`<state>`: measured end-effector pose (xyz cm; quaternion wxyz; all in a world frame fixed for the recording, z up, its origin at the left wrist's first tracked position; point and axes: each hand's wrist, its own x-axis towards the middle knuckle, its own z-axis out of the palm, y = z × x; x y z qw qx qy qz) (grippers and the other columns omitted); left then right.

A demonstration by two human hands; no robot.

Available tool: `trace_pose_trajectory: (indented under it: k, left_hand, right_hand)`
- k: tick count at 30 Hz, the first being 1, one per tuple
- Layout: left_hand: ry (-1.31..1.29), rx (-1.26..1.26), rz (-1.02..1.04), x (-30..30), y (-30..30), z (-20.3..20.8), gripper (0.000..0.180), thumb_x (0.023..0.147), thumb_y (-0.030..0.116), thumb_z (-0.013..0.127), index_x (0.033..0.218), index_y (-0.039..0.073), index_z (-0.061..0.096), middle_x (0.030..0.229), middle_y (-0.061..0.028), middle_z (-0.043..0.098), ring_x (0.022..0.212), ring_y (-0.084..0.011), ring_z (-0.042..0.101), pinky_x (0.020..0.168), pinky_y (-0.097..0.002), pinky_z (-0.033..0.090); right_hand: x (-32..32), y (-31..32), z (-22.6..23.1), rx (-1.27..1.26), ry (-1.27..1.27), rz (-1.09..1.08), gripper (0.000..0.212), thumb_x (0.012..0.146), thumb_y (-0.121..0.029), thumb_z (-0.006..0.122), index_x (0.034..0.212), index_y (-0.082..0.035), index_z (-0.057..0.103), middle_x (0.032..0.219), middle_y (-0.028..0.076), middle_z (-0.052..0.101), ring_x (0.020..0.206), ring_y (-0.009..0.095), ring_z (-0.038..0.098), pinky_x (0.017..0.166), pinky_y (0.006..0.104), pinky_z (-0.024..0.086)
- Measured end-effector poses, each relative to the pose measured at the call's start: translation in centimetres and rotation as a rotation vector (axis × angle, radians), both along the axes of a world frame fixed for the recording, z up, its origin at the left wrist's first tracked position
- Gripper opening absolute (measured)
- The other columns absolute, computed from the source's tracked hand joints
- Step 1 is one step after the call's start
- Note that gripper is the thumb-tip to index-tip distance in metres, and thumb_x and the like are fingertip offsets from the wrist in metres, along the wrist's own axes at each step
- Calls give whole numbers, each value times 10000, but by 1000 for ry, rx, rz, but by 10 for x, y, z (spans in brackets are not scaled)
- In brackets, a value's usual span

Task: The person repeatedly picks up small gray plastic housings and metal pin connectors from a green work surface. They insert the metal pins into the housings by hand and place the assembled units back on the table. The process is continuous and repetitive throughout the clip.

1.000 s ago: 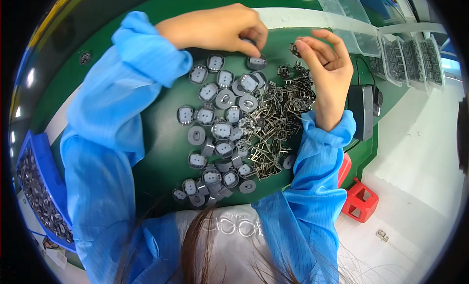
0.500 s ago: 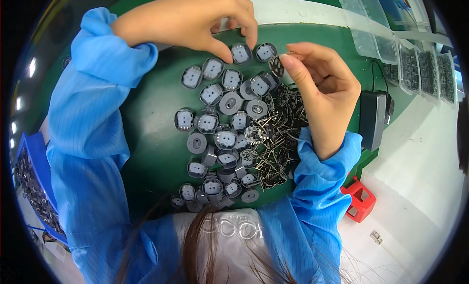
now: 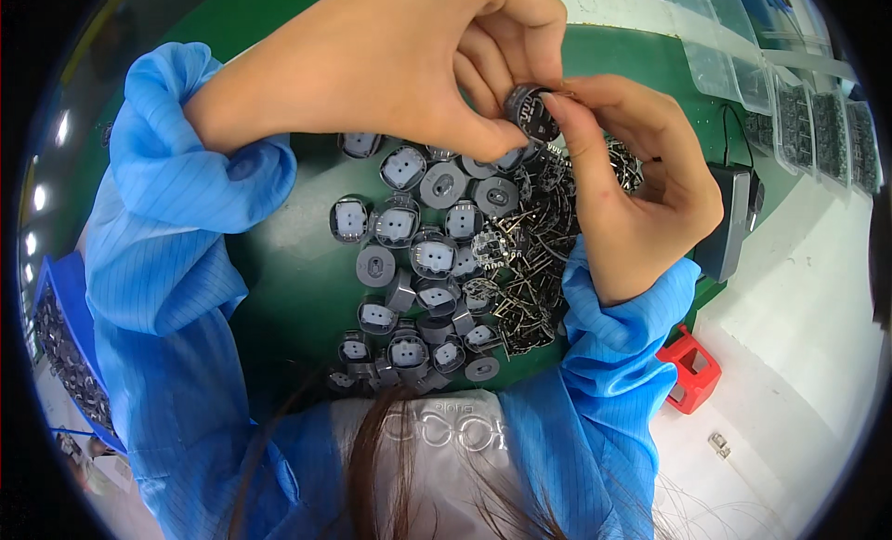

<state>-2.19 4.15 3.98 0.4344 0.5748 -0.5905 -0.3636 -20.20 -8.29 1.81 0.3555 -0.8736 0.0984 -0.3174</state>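
Note:
My left hand [image 3: 409,71] pinches a small round grey housing [image 3: 514,100] between thumb and forefinger. In my right hand [image 3: 641,177], thumb and forefinger hold a small black circuit board [image 3: 539,119] with light markings against the mouth of that housing. Whether the board sits inside is hard to tell. Below my hands, many round grey housings [image 3: 397,222] lie on the green table, some showing pale inserts with dark holes, others face down. Right beside them is a heap of dark circuit boards with metal pins [image 3: 530,270], partly behind my right wrist.
A blue bin [image 3: 72,303] of small dark parts stands at far left. On the right are a black box with a cable [image 3: 725,219], clear trays of dark parts [image 3: 794,122] and a red plastic stool [image 3: 689,371] on the pale floor. A white strip [image 3: 623,6] crosses the back.
My left hand has moved right and picked up a housing. It now meets my right hand, which has brought the circuit board to the housing.

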Motion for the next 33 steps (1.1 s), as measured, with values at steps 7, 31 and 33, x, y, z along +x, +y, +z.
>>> trace_pose_trajectory:
  k: [7, 31, 33]
  left_hand:
    - [35, 74, 140, -13, 6, 1, 260, 768, -25, 831, 962, -70, 664, 906, -112, 734, 826, -103, 729, 740, -218, 610]
    - [302, 131, 103, -9, 0, -16, 195, 810, -51, 801, 957, -74, 675, 850, -71, 724, 761, -31, 666, 661, -161, 542]
    - [354, 132, 87, -9, -2, -20, 181, 821, -55, 784, 966, -74, 677, 842, -58, 718, 740, -18, 644, 643, -150, 517]
  right_hand:
    - [1, 14, 0, -261, -11, -86, 183, 837, 127, 754, 998, 61, 701, 962, 102, 749, 907, 158, 722, 833, 271, 572]
    - [3, 1, 0, -290, -11, -47, 222, 788, 140, 772, 980, 34, 736, 922, 92, 754, 856, 167, 729, 826, 269, 575]
    - [4, 5, -3, -351, -31, -78, 228, 765, 145, 779, 951, 18, 744, 906, 85, 748, 853, 171, 722, 817, 279, 576]
